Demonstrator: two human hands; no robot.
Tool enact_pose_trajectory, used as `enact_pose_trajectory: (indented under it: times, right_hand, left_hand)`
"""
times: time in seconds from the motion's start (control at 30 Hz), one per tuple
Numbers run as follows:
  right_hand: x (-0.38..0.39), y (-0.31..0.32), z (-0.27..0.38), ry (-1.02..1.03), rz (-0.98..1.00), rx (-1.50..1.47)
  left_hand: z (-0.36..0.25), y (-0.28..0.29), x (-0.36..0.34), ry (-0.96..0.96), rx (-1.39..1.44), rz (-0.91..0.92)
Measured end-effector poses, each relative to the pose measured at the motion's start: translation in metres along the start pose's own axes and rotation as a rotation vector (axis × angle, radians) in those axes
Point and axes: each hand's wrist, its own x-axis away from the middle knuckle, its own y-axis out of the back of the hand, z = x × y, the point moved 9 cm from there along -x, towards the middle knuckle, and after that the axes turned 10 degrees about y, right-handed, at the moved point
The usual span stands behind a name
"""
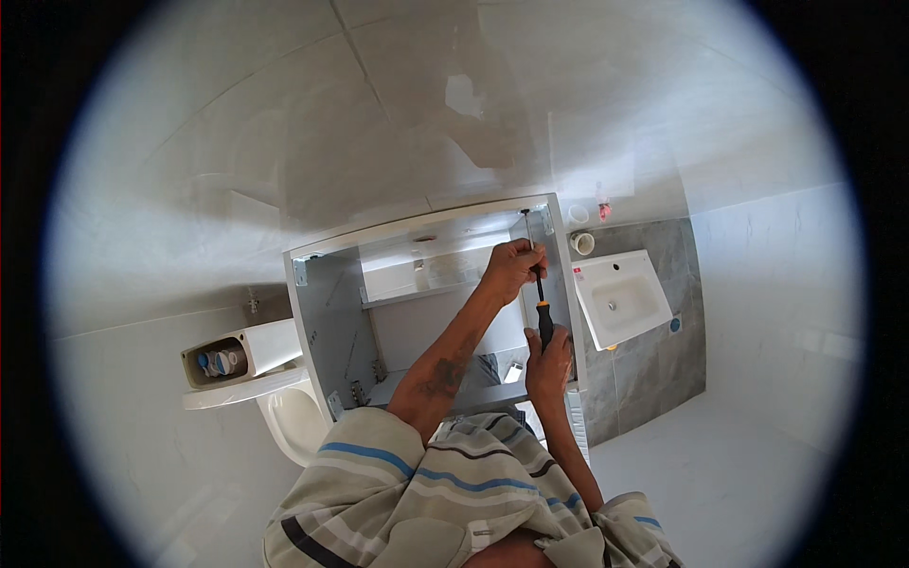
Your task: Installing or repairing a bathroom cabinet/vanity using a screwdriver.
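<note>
My right hand (549,364) is closed round the black handle of a screwdriver (545,325) with an orange collar. Farther up, the fingers of my left hand (512,269) pinch its thin shaft. The screwdriver points away from me, and its far end reaches the back right corner of a grey, open-topped cabinet (333,317). A dark fitting (525,212) sits there at the tip; whether the tip is seated in it I cannot tell. Metal brackets (301,273) show at the cabinet's corners. My left forearm crosses over the cabinet's opening.
A white washbasin (636,295) lies on grey floor tiles to the right, near a short white pipe end (582,243). On the left stands a toilet (294,418) with its tank (273,343) uncovered. A tiled wall (379,142) rises behind the cabinet.
</note>
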Motion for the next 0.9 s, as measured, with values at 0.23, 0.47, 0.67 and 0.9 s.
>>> enact_pose_trajectory:
  times: [0.23,0.47,0.67,0.9]
  right_hand:
    - [0.012,-0.049,-0.023,-0.649,0.442,-1.048]
    - [-0.001,-0.005,-0.005,-0.070,-0.010,-0.139]
    - [-0.011,0.005,0.014,0.062,-0.075,0.043]
    - [0.010,-0.063,-0.027,-0.752,0.480,-1.064]
  left_hand:
    - [-0.005,0.002,0.016,0.070,-0.041,0.037]
    - [-0.009,-0.007,0.006,0.040,-0.082,0.009]
    - [-0.012,-0.006,0.005,0.058,0.023,0.065]
    - [-0.010,0.005,0.000,0.050,-0.051,0.068]
